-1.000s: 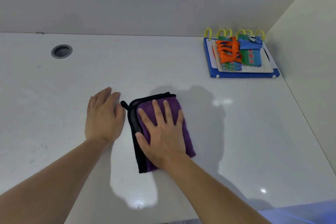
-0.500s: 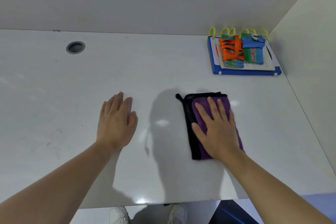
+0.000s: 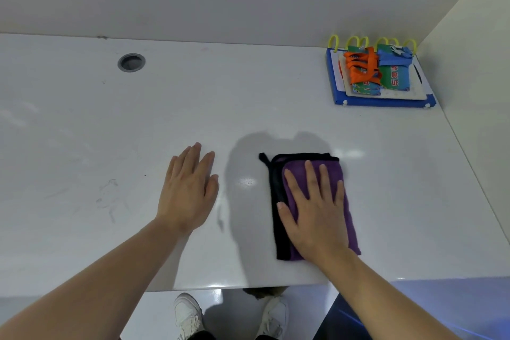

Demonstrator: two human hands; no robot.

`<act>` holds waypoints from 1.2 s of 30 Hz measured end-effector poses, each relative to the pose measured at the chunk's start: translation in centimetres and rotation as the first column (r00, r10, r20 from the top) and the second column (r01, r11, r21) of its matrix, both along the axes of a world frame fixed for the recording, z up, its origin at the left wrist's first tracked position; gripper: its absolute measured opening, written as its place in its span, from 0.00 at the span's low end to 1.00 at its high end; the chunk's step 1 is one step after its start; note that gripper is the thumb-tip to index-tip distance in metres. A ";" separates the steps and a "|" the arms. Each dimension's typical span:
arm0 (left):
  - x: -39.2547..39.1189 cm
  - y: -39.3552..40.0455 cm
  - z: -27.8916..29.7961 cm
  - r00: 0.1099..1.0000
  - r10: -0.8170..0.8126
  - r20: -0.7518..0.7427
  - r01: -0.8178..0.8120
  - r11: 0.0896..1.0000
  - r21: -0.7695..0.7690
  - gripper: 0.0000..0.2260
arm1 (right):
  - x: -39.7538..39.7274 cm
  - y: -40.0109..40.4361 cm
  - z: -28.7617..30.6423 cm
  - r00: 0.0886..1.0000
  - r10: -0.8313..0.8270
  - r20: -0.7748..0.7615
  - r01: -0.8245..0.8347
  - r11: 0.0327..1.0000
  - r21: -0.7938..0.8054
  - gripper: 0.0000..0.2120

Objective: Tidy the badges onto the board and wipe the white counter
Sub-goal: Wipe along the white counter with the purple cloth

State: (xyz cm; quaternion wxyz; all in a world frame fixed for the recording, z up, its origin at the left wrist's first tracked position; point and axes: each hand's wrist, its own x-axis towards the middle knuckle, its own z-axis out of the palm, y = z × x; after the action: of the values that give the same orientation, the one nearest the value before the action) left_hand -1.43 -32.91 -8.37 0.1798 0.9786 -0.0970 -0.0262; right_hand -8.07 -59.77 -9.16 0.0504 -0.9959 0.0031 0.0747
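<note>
A folded purple cloth with black trim (image 3: 278,201) lies on the white counter (image 3: 110,132), right of centre. My right hand (image 3: 314,210) presses flat on it, fingers spread. My left hand (image 3: 189,188) rests flat on the bare counter to the cloth's left, holding nothing. Far back right, a blue-edged board (image 3: 383,102) carries a stack of green and blue badges (image 3: 392,77) with orange lanyards (image 3: 361,66).
A round grey cable hole (image 3: 131,62) sits at the counter's back left. A side wall (image 3: 480,77) bounds the counter on the right, and a back wall runs behind it. The counter's front edge is just below my wrists; shoes (image 3: 187,315) show on the floor.
My right hand slid the cloth to the right across the counter, away from my left hand. The view has shifted back, showing the counter's front edge and the floor.
</note>
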 end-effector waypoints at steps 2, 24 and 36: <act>0.0 0.4 -0.1 1.000 -0.010 0.000 0.010 1.000 -0.007 0.20 | -0.2 2.5 0.1 0.999 0.036 0.002 -0.036 0.999 0.027 0.33; 0.0 3.0 -0.1 0.996 -0.076 0.049 0.075 0.997 0.030 0.20 | -3.3 2.4 -0.1 0.994 0.109 0.022 -0.110 0.993 0.051 0.31; 0.9 10.0 0.5 0.990 0.077 0.116 -0.080 0.997 0.020 0.16 | -1.1 7.5 -0.1 1.000 -0.018 0.010 0.018 0.999 0.027 0.31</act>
State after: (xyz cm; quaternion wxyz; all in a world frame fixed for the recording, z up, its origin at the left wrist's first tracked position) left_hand -0.53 -22.96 -7.92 0.1629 0.9836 -0.0684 0.0362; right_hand -9.20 -52.24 -9.24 0.0643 -0.9955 0.0109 0.0693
